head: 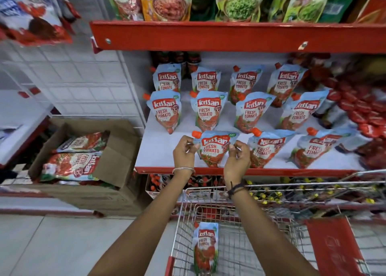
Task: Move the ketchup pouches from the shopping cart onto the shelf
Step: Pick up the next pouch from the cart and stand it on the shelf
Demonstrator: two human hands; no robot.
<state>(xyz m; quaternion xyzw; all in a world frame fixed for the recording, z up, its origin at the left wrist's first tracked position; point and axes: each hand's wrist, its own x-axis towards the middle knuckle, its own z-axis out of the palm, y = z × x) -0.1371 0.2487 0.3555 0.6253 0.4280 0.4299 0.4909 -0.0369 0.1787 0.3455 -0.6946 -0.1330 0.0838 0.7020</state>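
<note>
A blue and red ketchup pouch (213, 148) with an orange cap stands upright at the front of the white shelf (158, 150). My left hand (183, 152) pinches its left edge and my right hand (238, 156) pinches its right edge. Several more pouches of the same kind stand on the shelf in rows behind and to the right, such as the one directly behind it (207, 110). One pouch (205, 248) lies in the wire shopping cart (183, 217) below my arms.
An open cardboard box (117, 156) holding more ketchup pouches sits on the floor at the left. A red upper shelf edge (229, 35) overhangs the pouches. Dark red packs (363, 112) crowd the shelf's right side. A red flap (332, 246) hangs in the cart's right side.
</note>
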